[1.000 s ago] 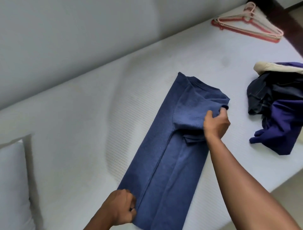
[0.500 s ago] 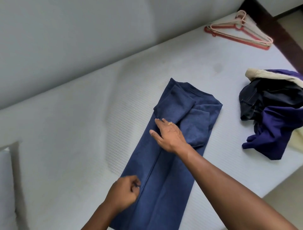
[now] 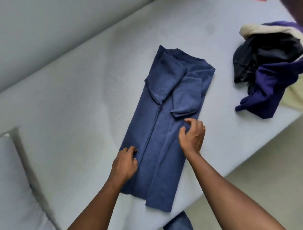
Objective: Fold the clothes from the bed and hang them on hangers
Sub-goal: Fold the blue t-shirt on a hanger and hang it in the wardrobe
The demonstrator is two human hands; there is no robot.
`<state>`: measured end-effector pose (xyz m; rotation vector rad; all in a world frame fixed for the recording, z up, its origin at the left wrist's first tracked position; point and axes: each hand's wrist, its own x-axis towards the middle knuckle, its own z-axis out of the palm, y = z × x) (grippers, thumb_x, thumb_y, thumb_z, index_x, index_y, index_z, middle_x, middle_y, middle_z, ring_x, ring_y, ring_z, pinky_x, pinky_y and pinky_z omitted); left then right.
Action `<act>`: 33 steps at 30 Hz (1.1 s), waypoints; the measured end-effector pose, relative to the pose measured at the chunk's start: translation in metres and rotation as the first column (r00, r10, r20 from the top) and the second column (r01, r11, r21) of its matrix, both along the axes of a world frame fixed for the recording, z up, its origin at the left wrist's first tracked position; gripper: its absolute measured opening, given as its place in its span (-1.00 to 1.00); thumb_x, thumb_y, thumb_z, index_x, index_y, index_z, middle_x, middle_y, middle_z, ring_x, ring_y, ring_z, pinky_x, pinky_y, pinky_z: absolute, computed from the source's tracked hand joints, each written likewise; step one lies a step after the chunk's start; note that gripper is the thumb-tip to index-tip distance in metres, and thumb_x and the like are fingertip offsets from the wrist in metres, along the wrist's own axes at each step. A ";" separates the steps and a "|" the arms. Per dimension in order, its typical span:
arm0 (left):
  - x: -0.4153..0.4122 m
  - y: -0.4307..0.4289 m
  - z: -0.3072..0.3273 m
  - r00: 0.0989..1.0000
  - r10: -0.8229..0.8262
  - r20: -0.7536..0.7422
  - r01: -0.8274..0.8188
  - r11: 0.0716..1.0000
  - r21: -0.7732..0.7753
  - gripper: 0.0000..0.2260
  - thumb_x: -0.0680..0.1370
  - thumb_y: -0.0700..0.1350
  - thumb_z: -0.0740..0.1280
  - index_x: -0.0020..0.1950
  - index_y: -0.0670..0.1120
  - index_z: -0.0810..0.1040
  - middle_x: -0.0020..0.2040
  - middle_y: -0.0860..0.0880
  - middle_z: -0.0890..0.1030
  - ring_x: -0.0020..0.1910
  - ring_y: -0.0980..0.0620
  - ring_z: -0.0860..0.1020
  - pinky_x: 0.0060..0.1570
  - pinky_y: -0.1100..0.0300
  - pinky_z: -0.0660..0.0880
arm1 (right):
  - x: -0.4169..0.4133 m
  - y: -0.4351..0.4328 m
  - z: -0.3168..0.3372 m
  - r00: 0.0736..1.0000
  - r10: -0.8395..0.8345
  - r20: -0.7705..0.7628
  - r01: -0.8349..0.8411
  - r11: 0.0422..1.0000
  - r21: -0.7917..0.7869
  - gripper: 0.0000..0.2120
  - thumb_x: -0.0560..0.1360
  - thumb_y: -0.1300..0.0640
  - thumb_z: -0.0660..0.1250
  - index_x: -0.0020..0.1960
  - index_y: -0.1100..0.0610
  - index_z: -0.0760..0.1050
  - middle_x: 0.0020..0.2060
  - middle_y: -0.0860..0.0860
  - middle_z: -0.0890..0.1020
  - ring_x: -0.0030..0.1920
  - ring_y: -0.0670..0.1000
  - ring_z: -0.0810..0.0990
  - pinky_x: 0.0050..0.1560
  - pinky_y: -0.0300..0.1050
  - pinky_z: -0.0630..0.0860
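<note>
A blue shirt (image 3: 165, 131) lies flat on the white mattress (image 3: 82, 101), folded lengthwise into a long strip with both sleeves turned in at its far end. My left hand (image 3: 125, 163) sits at the strip's near left edge, fingers curled down into the cloth. By the right edge, just below the folded sleeve, my right hand (image 3: 192, 135) hovers with loosely bent, spread fingers that hold nothing. No hanger shows fully; only a red sliver (image 3: 260, 0) at the top edge.
A heap of unfolded clothes (image 3: 268, 69), black, purple and cream, lies at the far right of the bed. A white pillow (image 3: 14, 188) is at the near left. The mattress edge runs diagonally on the right, with floor (image 3: 262, 172) beyond.
My right hand let go of the sleeve, pressed it flat, then drew back to the shirt's right edge. My left hand slid up along the left edge. The view tilted down and the hangers left it.
</note>
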<state>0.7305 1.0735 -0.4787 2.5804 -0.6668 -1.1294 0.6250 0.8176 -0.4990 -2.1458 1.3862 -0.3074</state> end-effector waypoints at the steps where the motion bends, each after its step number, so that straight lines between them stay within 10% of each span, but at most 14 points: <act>1: -0.003 0.003 0.001 1.000 0.001 0.015 -0.001 1.000 0.007 -0.74 0.61 -0.10 0.30 0.31 -0.01 0.50 0.16 -0.03 0.57 0.07 -0.01 0.56 0.04 0.09 0.59 | -0.014 0.007 -0.004 0.993 -0.112 -0.040 0.115 0.990 0.082 -0.66 0.44 0.23 0.45 0.20 0.14 0.54 0.09 0.11 0.57 0.11 0.17 0.56 0.26 0.12 0.47; 4: -0.019 0.006 0.006 0.997 -0.049 0.055 0.045 0.997 0.057 -0.72 0.63 -0.07 0.28 0.34 0.00 0.46 0.21 -0.03 0.52 0.13 0.00 0.51 0.05 0.12 0.56 | -0.049 0.027 -0.011 0.940 -0.278 -0.198 0.330 0.887 0.322 -0.59 0.46 0.17 0.48 0.26 0.13 0.45 0.19 0.11 0.53 0.16 0.18 0.60 0.26 0.17 0.52; 13: -0.017 -0.028 0.045 0.971 -0.230 -0.068 0.239 0.953 0.187 -0.70 0.63 -0.06 0.20 0.33 -0.11 0.48 0.27 -0.18 0.49 0.26 -0.21 0.49 0.20 -0.07 0.49 | -0.063 0.000 0.027 0.929 0.083 -0.362 0.146 0.814 0.562 -0.58 0.56 0.07 0.40 0.37 0.19 0.46 0.24 0.14 0.62 0.29 0.19 0.56 0.24 -0.04 0.46; 21: -0.014 0.007 0.051 0.977 0.198 0.073 -0.205 0.973 0.105 -0.68 0.57 -0.17 0.30 0.32 -0.16 0.51 0.23 -0.20 0.59 0.20 -0.27 0.57 0.12 -0.04 0.53 | -0.101 0.037 0.047 0.932 0.133 -0.337 0.140 0.725 0.674 -0.81 0.50 0.04 0.47 -0.18 0.13 0.55 -0.28 0.08 0.64 -0.14 0.16 0.66 -0.10 0.02 0.56; 25: -0.030 0.077 0.010 0.933 0.351 0.078 -0.360 0.912 0.198 -0.55 0.52 -0.05 0.45 0.32 -0.21 0.45 0.23 -0.21 0.56 0.18 -0.29 0.55 0.12 -0.14 0.55 | -0.152 0.125 0.008 0.883 0.242 -0.402 0.149 0.667 0.730 -0.58 0.36 -0.10 0.60 0.04 0.14 0.58 -0.10 0.01 0.66 -0.01 0.12 0.67 -0.10 -0.08 0.51; 31: -0.026 0.121 0.002 0.960 0.276 0.052 -0.281 0.945 0.165 -0.94 0.57 -0.18 0.41 -0.02 -0.15 0.57 -0.04 -0.15 0.67 -0.17 -0.07 0.53 -0.16 0.13 0.40 | -0.183 0.195 0.002 0.926 -0.196 -0.322 0.377 0.459 0.804 -0.85 0.58 0.29 0.45 0.08 0.22 0.50 0.09 0.25 0.67 -0.24 0.19 0.76 -0.23 0.08 0.73; 33: -0.022 0.124 0.007 0.969 0.243 0.048 -0.247 0.944 0.220 -0.90 0.57 -0.20 0.41 0.05 -0.17 0.58 0.01 -0.16 0.66 -0.13 -0.09 0.52 -0.14 0.11 0.41 | -0.186 0.197 0.005 0.923 -0.101 -0.372 0.368 0.518 0.772 -0.84 0.60 0.18 0.43 0.09 0.21 0.49 0.02 0.25 0.70 -0.28 0.17 0.76 -0.23 0.15 0.73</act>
